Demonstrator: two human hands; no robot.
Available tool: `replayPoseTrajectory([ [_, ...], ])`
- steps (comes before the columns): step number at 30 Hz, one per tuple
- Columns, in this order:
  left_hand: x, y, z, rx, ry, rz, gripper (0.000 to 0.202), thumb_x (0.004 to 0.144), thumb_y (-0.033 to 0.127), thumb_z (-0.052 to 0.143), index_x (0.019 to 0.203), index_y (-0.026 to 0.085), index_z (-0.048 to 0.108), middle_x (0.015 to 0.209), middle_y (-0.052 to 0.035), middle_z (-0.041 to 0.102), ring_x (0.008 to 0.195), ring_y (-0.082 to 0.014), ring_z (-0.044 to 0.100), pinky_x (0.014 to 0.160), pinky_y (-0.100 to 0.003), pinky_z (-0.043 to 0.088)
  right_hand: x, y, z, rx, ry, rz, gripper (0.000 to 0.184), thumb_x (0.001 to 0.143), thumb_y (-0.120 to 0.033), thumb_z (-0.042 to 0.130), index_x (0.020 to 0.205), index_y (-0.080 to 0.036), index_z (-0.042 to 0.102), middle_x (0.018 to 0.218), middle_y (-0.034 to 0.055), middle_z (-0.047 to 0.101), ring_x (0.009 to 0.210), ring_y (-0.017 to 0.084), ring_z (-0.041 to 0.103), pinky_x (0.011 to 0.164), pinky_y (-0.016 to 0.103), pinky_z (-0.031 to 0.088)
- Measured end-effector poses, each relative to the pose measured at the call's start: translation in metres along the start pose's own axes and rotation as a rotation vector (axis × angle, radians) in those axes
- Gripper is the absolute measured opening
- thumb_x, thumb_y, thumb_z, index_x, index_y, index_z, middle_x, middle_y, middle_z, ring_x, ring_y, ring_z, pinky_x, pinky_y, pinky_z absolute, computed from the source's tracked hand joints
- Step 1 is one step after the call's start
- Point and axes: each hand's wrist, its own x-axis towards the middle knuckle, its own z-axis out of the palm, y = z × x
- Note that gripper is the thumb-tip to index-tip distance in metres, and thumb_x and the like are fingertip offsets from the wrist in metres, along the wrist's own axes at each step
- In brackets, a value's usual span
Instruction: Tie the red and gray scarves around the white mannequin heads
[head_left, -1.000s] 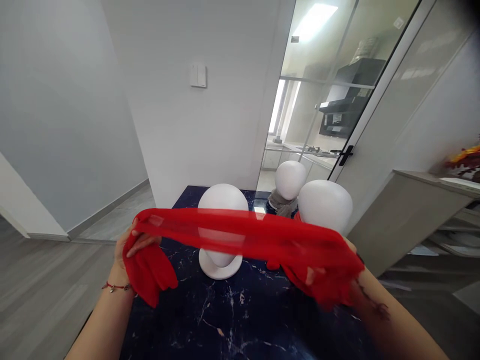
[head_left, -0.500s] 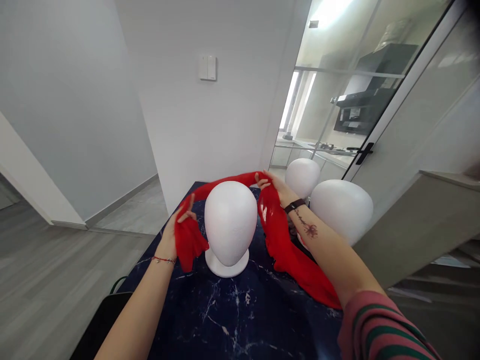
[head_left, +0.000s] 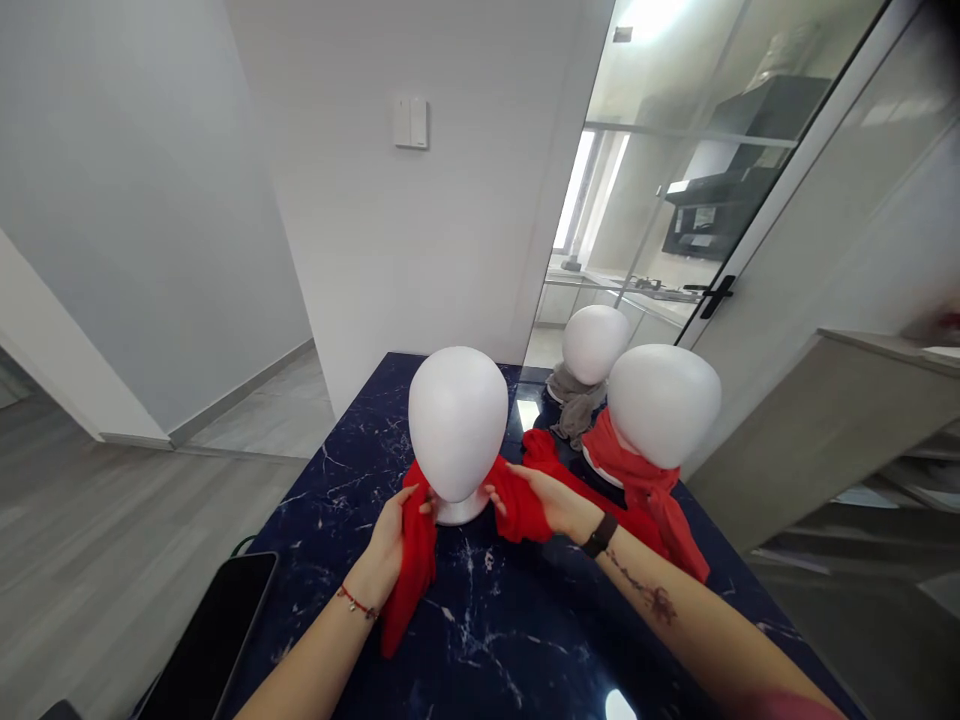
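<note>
a red scarf [head_left: 411,560] is looped behind the neck of the near head [head_left: 457,420] on the table [head_left: 525,650], with one end drawn forward on each side. the left end is pinched in the closed left hand [head_left: 391,540]; the right end is bunched in the gripping right hand [head_left: 551,500]. the light head could be tipped or dragged if one end were pulled harder. the scarf's long axis runs left to right round the neck; the left tail points toward the viewer.
</note>
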Motion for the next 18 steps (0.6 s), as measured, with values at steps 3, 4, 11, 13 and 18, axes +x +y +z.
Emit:
replayPoseTrajectory([
  [3, 0.008, -0.014, -0.005, 0.036, 0.066, -0.019, 0.013, 0.08, 0.017, 0.047, 0.082, 0.01, 0.058, 0.056, -0.0059, 0.061, 0.048, -0.0178, 0.062, 0.047, -0.027, 0.053, -0.003, 0.028, 0.009, -0.134, 0.036, -0.051, 0.029, 0.092, -0.031, 0.047, 0.101, -0.006, 0.058, 0.094, 0.0124, 0.067, 0.079, 0.015, 0.067, 0.072, 0.027, 0.053],
  [4, 0.01, -0.016, -0.006, 0.032, 0.071, -0.011, 0.015, 0.079, 0.015, 0.047, 0.086, 0.009, 0.058, 0.06, -0.0077, 0.064, 0.053, -0.0194, 0.064, 0.051, -0.029, 0.054, -0.003, 0.035, 0.012, -0.172, 0.05, -0.065, 0.028, 0.091, -0.031, 0.048, 0.1, -0.007, 0.059, 0.095, 0.0125, 0.068, 0.079, 0.015, 0.067, 0.071, 0.027, 0.053],
  [11, 0.016, -0.024, -0.012, 0.037, -0.126, -0.072, 0.037, 0.072, 0.009, 0.047, 0.107, 0.002, 0.058, 0.087, -0.0168, 0.071, 0.073, -0.0246, 0.069, 0.069, -0.037, 0.056, 0.002, 0.059, 0.034, -0.28, 0.05, -0.257, 0.019, 0.08, -0.024, 0.063, 0.092, -0.009, 0.061, 0.087, 0.0104, 0.069, 0.074, 0.016, 0.067, 0.071, 0.029, 0.053],
  [13, 0.015, -0.026, -0.012, 0.045, -0.165, -0.083, 0.038, 0.072, 0.01, 0.047, 0.107, 0.003, 0.059, 0.089, -0.0169, 0.071, 0.068, -0.0246, 0.068, 0.067, -0.039, 0.056, 0.0, 0.065, 0.038, -0.297, 0.024, -0.269, 0.025, 0.077, -0.026, 0.066, 0.095, -0.009, 0.06, 0.086, 0.0104, 0.069, 0.073, 0.016, 0.067, 0.071, 0.03, 0.052],
  [18, 0.013, -0.032, -0.009, 0.023, -0.101, -0.041, 0.033, 0.072, 0.008, 0.047, 0.101, 0.007, 0.061, 0.088, -0.0133, 0.071, 0.073, -0.0235, 0.069, 0.072, -0.037, 0.055, -0.026, 0.089, 0.042, -0.458, 0.037, -0.334, 0.043, 0.072, -0.037, 0.072, 0.102, -0.011, 0.055, 0.087, 0.0096, 0.069, 0.072, 0.017, 0.067, 0.076, 0.033, 0.051],
])
